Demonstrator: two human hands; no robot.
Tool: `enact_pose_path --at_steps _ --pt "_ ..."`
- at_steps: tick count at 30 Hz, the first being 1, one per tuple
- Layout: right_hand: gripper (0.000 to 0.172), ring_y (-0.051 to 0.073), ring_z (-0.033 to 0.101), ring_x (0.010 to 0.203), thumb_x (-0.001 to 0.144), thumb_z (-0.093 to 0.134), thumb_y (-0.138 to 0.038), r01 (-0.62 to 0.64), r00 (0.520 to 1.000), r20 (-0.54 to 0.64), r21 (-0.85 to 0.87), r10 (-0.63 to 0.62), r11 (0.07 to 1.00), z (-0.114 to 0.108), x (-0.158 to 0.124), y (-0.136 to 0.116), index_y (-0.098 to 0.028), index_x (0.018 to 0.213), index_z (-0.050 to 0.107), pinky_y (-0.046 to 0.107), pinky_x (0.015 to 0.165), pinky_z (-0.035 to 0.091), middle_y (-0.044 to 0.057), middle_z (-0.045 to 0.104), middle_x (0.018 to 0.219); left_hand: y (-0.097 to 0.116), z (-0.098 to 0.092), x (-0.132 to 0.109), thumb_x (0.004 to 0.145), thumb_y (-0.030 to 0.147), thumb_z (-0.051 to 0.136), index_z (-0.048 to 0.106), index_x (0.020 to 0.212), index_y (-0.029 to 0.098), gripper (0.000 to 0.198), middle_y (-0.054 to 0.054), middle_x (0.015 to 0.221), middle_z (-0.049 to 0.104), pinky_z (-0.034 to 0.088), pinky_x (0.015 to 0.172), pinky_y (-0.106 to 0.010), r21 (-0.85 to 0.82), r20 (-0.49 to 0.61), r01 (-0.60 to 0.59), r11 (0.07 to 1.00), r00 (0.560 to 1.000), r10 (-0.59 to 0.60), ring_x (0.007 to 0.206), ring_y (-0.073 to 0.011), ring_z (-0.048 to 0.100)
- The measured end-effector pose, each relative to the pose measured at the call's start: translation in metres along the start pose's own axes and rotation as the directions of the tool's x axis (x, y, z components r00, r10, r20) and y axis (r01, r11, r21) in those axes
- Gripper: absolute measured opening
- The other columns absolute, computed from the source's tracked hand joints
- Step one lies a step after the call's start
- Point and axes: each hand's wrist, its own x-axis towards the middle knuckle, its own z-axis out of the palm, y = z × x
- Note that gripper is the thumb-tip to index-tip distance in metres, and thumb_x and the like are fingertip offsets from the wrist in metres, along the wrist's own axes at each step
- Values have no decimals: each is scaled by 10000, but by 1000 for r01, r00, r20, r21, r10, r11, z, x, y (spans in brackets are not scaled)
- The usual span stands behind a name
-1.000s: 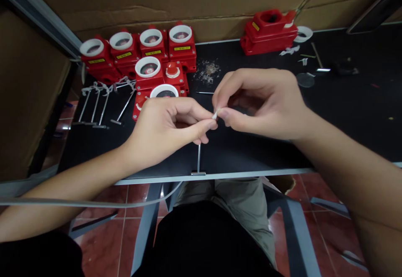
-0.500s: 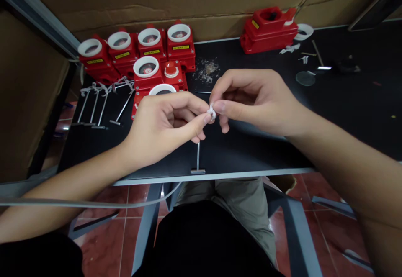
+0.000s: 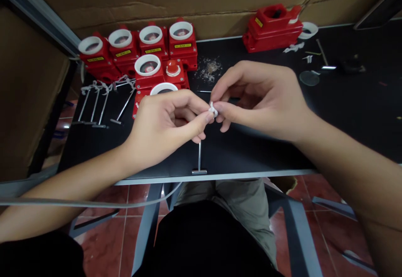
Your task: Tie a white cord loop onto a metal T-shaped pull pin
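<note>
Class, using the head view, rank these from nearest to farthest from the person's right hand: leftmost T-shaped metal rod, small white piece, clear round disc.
Measured from the right hand:
1. Small white piece: pinched at its fingertips.
2. Clear round disc: just beyond it, to the right.
3. Leftmost T-shaped metal rod: far over to the left.

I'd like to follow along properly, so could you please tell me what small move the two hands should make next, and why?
Probably a gentle outward pull on the white strip by the left hand and right hand: both pinch it, and it looks looped. Similar white strips sit bunched at the far ends of metal T-shaped rods to the left.
</note>
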Motion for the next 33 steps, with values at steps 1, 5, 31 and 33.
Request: enact_pose_path --at_steps 1,5,31,33 --pt "212 154 867 821 1064 1087 -302 57 998 -7 -68 -57 996 0 -1 0 -243 1049 884 240 643 743 13 920 1052 0 0 0 1112 168 984 903 1020 236 140 28 835 912 761 705 -240 1 -3 2 1000 1000 -2 684 -152 889" --pt "96 145 883 822 1151 869 -151 294 954 61 -379 -293 877 -5 -5 -1 -223 1113 919 239 607 670 33 948 1074 -1 0 0 1110 207 989 895 1012 242 140 23 831 903 737 699 -252 19 -6 13 1000 1000 -13 677 -158 877" --pt "178 271 911 1020 1163 1006 -405 313 939 62 -565 -338 764 -7 -5 -16 -341 1027 911 428 888 766 41 966 1148 3 -1 4 1056 454 1137 901 974 231 334 6 842 890 791 657 -276 5 -50 -8 1000 999 8 648 -160 854" --pt "95 268 926 1027 1197 941 -326 382 908 109 -611 -404 693 -10 -3 -13 -335 1102 936 420 891 767 56 982 1178 3 0 3 1080 407 1114 899 983 220 300 1 847 891 791 674 -270 23 -52 -1 1000 999 2 661 -163 866"
